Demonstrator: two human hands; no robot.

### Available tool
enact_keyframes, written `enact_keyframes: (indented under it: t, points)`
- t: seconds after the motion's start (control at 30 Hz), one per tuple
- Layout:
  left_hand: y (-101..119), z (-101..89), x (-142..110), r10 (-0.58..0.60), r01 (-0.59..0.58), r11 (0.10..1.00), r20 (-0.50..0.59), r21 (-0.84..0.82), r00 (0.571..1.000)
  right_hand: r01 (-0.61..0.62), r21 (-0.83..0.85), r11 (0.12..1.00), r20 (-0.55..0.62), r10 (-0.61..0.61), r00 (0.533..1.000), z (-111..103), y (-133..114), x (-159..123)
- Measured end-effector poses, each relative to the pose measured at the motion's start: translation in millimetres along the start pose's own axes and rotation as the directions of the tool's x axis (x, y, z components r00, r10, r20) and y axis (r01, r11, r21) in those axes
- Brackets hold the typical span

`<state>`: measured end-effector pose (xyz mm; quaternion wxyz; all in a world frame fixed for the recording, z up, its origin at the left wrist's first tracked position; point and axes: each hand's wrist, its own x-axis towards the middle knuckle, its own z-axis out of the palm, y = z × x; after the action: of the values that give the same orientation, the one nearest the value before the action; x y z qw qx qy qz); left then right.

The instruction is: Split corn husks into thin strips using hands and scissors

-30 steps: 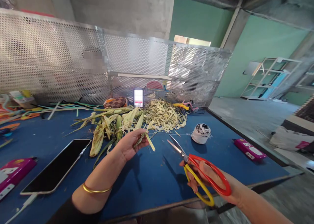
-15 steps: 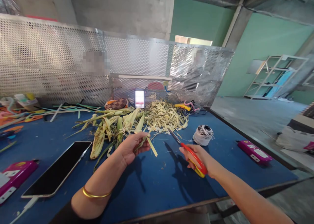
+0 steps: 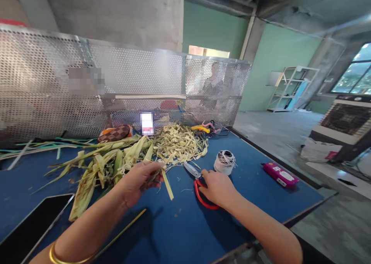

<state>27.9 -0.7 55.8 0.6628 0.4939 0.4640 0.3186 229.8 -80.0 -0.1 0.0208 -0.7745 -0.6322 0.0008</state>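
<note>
Currently pinching husk strip (image 3: 167, 185) between fingers of left hand (image 3: 142, 178) above table (image 3: 176, 233), curling right hand (image 3: 218, 186) over scissors (image 3: 196, 173) near twine (image 3: 223, 164), not showing if clamped, seemingly parking scissors, probably calling for freeing right hand.

We see a dark-screened phone (image 3: 34, 229) lower left, checkered pouch (image 3: 117, 133) near perforated metal panels (image 3: 139, 71), purple case (image 3: 280, 175) at right, plus white shelving (image 3: 288, 96), white bag (image 3: 317, 150) by fan unit (image 3: 346, 119), and window (image 3: 355, 75).
</note>
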Motion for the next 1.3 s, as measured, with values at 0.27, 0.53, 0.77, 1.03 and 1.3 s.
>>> enact_keyframes:
  t: [0.27,0.53,0.77,1.03,1.3]
  points:
    - [-21.3,-4.6,12.6,-0.069,0.073,0.996,0.092,-0.043,0.993,0.200,0.696,0.690,-0.047,-0.234,0.971,-23.9,-29.8,38.4]
    - [-23.1,-8.1,12.9,-0.171,0.171,0.981,0.002,-0.097,0.985,-0.229,0.969,-0.091,0.159,-0.479,0.864,9.5,-63.2,52.4]
    - [-28.4,-5.0,13.7,-0.184,0.187,0.980,0.048,-0.067,0.982,-0.262,0.965,-0.016,0.238,-0.368,0.899,22.0,-59.9,53.3]
    - [-31.8,-6.2,15.3,-0.168,0.170,0.984,0.042,-0.056,0.985,-0.034,0.997,0.068,0.052,-0.274,0.960,20.6,-56.8,54.9]
    - [-31.3,-6.3,14.7,-0.139,0.141,0.982,0.028,-0.125,0.990,0.228,0.923,0.310,-0.174,-0.193,0.966,19.5,-55.2,56.1]
